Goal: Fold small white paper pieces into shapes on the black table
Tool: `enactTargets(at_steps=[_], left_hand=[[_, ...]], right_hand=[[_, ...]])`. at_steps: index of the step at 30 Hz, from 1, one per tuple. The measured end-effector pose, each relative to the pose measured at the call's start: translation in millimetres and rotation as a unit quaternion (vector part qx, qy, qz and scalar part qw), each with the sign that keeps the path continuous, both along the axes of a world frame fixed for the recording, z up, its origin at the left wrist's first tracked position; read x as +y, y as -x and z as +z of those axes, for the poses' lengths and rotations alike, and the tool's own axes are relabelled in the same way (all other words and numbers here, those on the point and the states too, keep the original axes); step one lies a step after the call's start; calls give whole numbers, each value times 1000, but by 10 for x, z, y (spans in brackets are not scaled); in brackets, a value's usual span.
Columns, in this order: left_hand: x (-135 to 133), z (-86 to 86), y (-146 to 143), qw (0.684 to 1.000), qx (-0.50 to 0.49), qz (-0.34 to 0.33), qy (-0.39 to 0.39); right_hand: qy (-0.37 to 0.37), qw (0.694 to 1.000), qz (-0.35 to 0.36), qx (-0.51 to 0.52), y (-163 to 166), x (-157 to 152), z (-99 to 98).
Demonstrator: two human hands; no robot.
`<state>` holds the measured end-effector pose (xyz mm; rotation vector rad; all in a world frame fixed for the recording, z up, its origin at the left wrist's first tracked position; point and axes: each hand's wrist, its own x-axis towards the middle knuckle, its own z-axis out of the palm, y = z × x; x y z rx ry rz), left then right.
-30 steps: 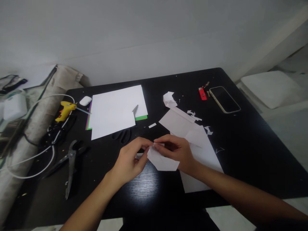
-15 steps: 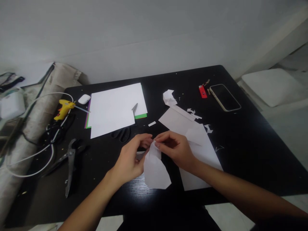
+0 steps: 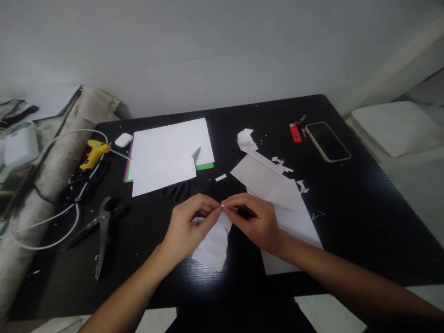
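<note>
Between my two hands hangs a creased white paper piece [image 3: 212,247], its lower part drooping over the black tabletop. My left hand [image 3: 189,224] is closed, pinching the paper's upper edge between thumb and fingertips. Right against it, my right hand [image 3: 255,219] pinches the same top edge, so the fingertips of both hands nearly meet. The gripped part is mostly covered by the fingers. White paper sheets [image 3: 301,226] lie beneath and beside my right hand. Just beyond my left hand are scissors [image 3: 178,190], their blades partly covered by paper.
A stack of paper [image 3: 163,155] lies at the back left. Left of it are a yellow glue gun [image 3: 94,154], its cable, a white case [image 3: 124,139] and pliers-like cutters [image 3: 103,222]. A folded paper piece [image 3: 247,141], paper scraps [image 3: 302,186], a red lighter [image 3: 295,132] and a phone [image 3: 328,142] lie right.
The hanging paper has swung left and turned, now partly behind my left hand. My fingertips have come closer together at its top edge. The view has shifted slightly.
</note>
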<state>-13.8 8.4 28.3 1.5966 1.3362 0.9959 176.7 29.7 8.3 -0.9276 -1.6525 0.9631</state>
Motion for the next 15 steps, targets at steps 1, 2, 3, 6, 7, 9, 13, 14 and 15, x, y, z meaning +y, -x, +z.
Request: enactTargets(at_steps=[1, 2, 3, 6, 7, 9, 13, 14, 15], left_hand=[[-1, -3, 3, 1000, 0, 2, 0], [-1, -2, 8, 1000, 0, 4, 3], [-2, 1, 13, 1000, 2, 7, 8], [-1, 12, 19, 999, 4, 19, 28], [1, 14, 17, 999, 4, 21, 33], [6, 15, 11, 999, 3, 20, 39], [7, 21, 10, 999, 1, 17, 45], [5, 21, 13, 999, 1, 18, 47], [2, 21, 15, 999, 4, 19, 48]], right_hand=[[14, 1000, -1, 0, 3, -1, 2], [29, 1000, -4, 0, 6, -2, 4], [42, 999, -7, -1, 7, -3, 6], [74, 997, -10, 3, 9, -6, 10], [82, 997, -10, 7, 10, -7, 11], [97, 995, -7, 13, 11, -8, 14], [109, 994, -7, 15, 12, -8, 18], [105, 994, -8, 13, 12, -7, 17], [100, 995, -9, 10, 12, -6, 14]])
